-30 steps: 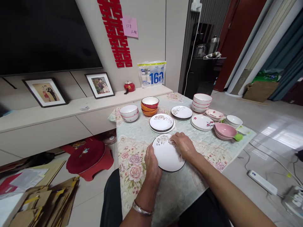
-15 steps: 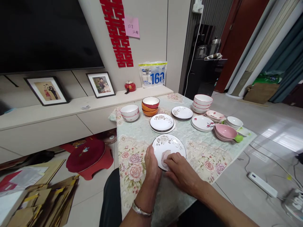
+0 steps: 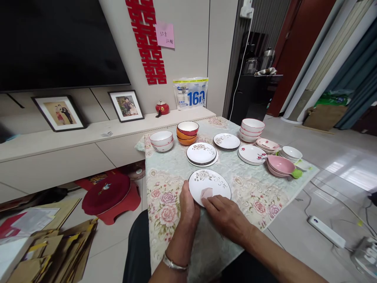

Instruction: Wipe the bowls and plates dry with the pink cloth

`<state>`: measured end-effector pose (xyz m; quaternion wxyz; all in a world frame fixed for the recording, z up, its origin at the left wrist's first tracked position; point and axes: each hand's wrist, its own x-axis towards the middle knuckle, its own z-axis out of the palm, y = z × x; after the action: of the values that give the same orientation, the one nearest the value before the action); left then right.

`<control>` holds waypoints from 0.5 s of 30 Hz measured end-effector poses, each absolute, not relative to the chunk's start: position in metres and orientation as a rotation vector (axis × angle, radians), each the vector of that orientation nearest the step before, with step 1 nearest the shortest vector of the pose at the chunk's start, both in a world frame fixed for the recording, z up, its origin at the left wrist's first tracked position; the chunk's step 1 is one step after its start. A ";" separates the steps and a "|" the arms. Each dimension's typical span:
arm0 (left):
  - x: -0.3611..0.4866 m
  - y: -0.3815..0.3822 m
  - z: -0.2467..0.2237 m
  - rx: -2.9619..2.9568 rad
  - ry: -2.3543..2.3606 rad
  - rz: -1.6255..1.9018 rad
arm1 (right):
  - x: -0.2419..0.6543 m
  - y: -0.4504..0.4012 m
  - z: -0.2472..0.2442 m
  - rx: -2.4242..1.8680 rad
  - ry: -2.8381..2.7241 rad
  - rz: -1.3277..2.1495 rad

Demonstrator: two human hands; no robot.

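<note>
A white plate with a dark rim and a grey floral print (image 3: 216, 182) is tilted over the near part of the table. My left hand (image 3: 189, 203) grips its left edge. Pressed against the plate's lower face, my right hand (image 3: 225, 212) pinches a small pale pink cloth (image 3: 207, 192). Just beyond lies a stack of similar plates (image 3: 202, 152), with another stack (image 3: 226, 141) behind it to the right. Plates with red flowers (image 3: 252, 154) sit farther right. Orange and red bowls (image 3: 187, 131) and white bowls (image 3: 161, 140) stand at the back left.
On the right of the flowered tablecloth (image 3: 167, 196) are pink leaf-shaped dishes (image 3: 280, 164), small white dishes (image 3: 291, 152), oval dishes (image 3: 267, 144) and tall white bowls (image 3: 252, 129). A red stool (image 3: 107, 194) and flattened cardboard (image 3: 61, 251) lie left. A power strip (image 3: 326, 231) is on the floor.
The held plate's near edge has risen and it looks more tilted. My right hand has shifted slightly on the plate with the cloth. The stacks and bowls have stayed put.
</note>
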<state>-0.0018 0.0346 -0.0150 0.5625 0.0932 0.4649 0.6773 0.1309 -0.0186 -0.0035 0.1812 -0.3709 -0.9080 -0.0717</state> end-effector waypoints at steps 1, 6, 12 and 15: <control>-0.001 0.034 -0.013 0.186 1.035 1.590 | 0.131 -0.018 -0.001 -1.056 -2.545 -0.204; -0.002 0.032 -0.006 0.121 0.922 1.592 | 0.135 -0.018 0.018 -1.122 -2.396 -0.107; -0.003 0.030 -0.007 0.178 0.902 1.509 | 0.149 -0.012 0.058 -1.165 -2.071 0.250; -0.002 0.030 -0.007 0.195 0.922 1.477 | 0.162 0.000 0.073 -1.196 -1.720 0.603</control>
<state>-0.0021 0.0302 -0.0067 0.6404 0.0857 0.4041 0.6475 0.1624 0.0001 0.0731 0.4625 -0.4862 -0.6996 0.2453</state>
